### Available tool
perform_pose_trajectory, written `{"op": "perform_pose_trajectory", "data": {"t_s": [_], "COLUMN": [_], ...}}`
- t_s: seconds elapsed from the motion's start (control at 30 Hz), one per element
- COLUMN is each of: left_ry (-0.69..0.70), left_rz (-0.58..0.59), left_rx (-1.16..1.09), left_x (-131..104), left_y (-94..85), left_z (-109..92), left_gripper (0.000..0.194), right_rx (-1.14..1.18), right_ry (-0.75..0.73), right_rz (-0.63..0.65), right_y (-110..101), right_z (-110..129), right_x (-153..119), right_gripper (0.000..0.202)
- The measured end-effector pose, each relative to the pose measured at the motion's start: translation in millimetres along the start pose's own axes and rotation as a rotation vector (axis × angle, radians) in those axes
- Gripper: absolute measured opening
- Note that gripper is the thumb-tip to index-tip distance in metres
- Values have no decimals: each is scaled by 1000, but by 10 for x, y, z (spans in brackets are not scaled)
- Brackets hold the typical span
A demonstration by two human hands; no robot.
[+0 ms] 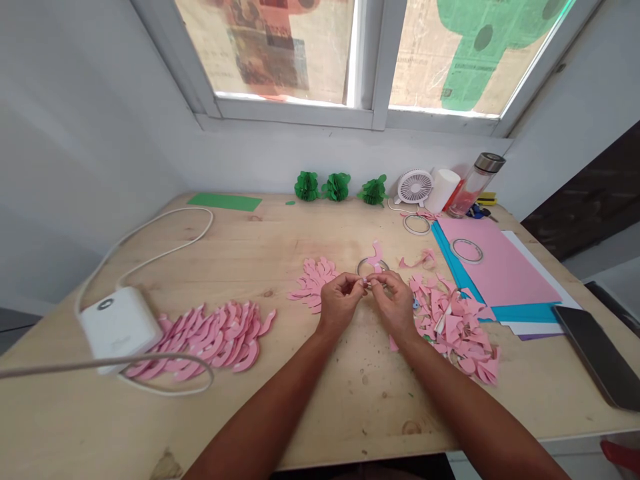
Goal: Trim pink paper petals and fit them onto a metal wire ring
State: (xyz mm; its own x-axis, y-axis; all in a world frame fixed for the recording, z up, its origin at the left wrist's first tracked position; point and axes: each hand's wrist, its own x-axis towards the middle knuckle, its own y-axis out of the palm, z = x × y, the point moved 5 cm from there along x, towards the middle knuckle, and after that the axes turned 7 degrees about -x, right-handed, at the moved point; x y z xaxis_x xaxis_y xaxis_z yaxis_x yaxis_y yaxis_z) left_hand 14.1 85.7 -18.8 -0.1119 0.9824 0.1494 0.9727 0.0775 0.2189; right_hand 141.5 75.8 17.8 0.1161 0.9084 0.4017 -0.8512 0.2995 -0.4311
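Observation:
My left hand point(341, 298) and my right hand point(393, 303) meet fingertip to fingertip above the table. Both are closed in a pinch around something small and pale at their tips, too small to name. Just beyond the fingertips lies a tape roll point(361, 262), partly hidden by my hands. A curved pink paper cutout point(376, 252) overlaps this roll. Beside my left hand is a fanned cluster of pink paper cutouts point(313, 280). To the right of my right hand spreads a heap of pink paper scraps point(463, 330), partly covered by my forearm.
Stacked curved pink pieces point(225, 337) lie left, by a white power bank point(120, 323) with a looping cable. Green paper shapes point(336, 187), a small fan point(415, 187) and a bottle point(475, 187) line the back. Coloured sheets point(505, 267) and a phone point(597, 357) lie right.

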Motion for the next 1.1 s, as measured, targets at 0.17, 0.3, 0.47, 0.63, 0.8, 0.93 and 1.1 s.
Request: {"op": "perform_pose_trajectory", "data": {"t_s": [0.17, 0.3, 0.47, 0.63, 0.8, 0.93, 1.1], "left_ry": [4, 4, 0, -26, -47, -48, -64], "left_rz": [7, 19, 10, -26, -8, 30, 83], "left_rx": [-18, -13, -3, -54, -97, -90, -123], "left_x": [-1, -7, -4, 4, -6, -12, -15], "left_y": [10, 17, 1, -8, 25, 42, 65], "left_z": [-29, -47, -64, -83, -84, -96, -123], "left_gripper": [11, 12, 12, 13, 14, 14, 16], "right_rx": [35, 57, 99, 214, 406, 475, 352], "right_ry": [18, 47, 118, 210, 291, 297, 248], "right_rz": [-24, -27, -41, -104, -27, 69, 54], "right_y": [-8, -4, -26, -40, 67, 131, 104], "right_z": [-6, -22, -50, -156, -221, -204, -195], "right_x": [-3, -14, -11, 16, 18, 11, 8], "right_gripper": [14, 14, 13, 17, 33, 27, 20]}}
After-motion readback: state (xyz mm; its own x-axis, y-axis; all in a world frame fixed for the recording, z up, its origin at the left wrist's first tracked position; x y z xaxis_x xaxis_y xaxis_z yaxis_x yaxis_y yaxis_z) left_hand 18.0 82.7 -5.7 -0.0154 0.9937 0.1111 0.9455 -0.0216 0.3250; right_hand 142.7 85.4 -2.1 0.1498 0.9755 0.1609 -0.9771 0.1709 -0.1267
